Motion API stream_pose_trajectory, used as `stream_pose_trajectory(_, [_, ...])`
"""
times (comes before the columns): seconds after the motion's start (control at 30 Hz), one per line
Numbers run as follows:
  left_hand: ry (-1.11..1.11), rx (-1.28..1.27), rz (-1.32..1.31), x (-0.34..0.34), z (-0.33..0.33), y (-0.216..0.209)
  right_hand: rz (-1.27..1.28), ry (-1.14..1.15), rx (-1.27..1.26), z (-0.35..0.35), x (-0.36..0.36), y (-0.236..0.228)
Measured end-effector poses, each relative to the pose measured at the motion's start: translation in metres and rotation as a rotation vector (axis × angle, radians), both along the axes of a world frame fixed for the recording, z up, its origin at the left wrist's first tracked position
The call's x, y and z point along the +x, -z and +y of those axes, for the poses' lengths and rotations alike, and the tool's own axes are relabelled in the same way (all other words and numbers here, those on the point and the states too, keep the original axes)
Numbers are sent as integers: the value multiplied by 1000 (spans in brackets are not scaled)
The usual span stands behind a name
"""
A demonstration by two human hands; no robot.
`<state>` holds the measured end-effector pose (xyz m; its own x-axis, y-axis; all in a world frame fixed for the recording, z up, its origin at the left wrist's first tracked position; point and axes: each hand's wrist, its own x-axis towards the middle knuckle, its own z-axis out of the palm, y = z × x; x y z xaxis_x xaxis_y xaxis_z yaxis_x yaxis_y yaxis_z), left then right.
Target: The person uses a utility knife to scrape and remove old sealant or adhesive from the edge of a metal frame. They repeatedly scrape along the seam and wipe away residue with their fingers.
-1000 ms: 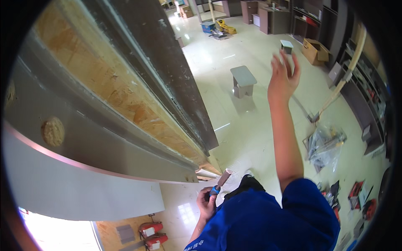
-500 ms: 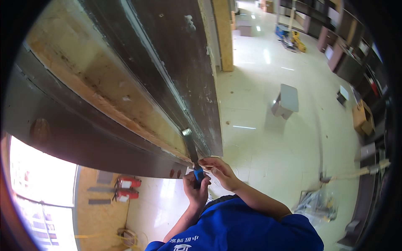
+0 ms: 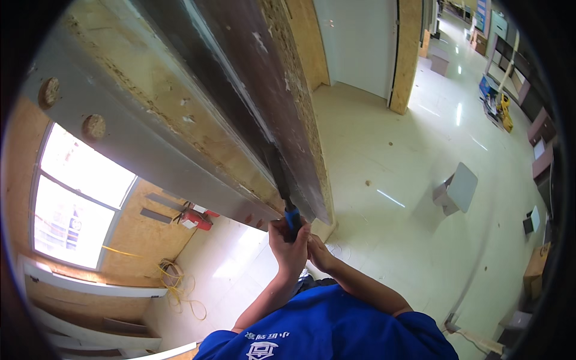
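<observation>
My left hand [image 3: 287,245] is closed around the blue and black handle of a flat, dark-bladed hand tool [image 3: 277,171]. Its blade points up and away from me, lying along the groove between the pale wood strip [image 3: 210,135] and the dark panel [image 3: 273,72]. Chipped, rough chipboard shows along that panel's right edge. Just right of the handle, my right hand [image 3: 321,254] has its fingers curled in against the left one. Whatever its fingertips pinch, if anything, is hidden.
A grey stool [image 3: 459,187] stands on the pale tiled floor to the right. Red fire extinguishers [image 3: 195,218] are by the left wall, with a yellow hose [image 3: 179,289] coiled below. Beyond the panel is a white door [image 3: 357,45]; boxes and panels line the far right.
My view has turned, so the stool and floor things sit further right. The right hand, earlier spread beside the blade, has curled in next to the left. The blade now lies against the groove.
</observation>
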<state>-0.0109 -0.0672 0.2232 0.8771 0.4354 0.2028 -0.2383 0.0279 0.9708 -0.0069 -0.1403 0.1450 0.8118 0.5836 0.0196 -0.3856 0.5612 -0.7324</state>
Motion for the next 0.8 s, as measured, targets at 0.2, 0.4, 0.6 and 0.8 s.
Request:
stream_pose_trajectory(0.2, [65,-39,-55,-13,-1,8,-190,-7,-119,-7,0,17])
stream_pose_trajectory(0.4, [129,-37,-2,-11,3,10,-150,21,-168,-9,1,29])
stream_pose_trajectory(0.6, [195,-19,-97,8,8,34,-131,216,-209,-3,10,33])
stream_pose_trajectory(0.8, [201,-7,-92,20,3,42,-76,310,-287,-8,18,41])
